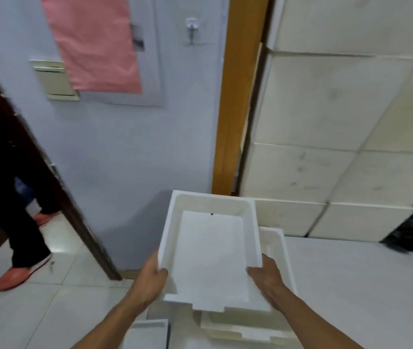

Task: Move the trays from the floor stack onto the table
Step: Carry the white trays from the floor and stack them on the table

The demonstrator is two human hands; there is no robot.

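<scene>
I hold a white rectangular tray [211, 250] in the air with both hands. My left hand [151, 278] grips its left side wall near the front corner. My right hand [267, 275] grips its right side wall. The tray is empty and tilts slightly away from me. Directly below it lies another white tray [279, 250], partly covered, resting on the white table [351, 285]. More white trays [235, 328] show under my wrists at the bottom edge; how they are stacked is hidden.
A pale wall [129, 152] with a pink sheet [94, 44] and a wooden door frame [235, 96] stand ahead. Stacked cream boxes [326, 147] rise behind the table. A person in dark trousers and orange shoes [14, 275] stands in the doorway at left.
</scene>
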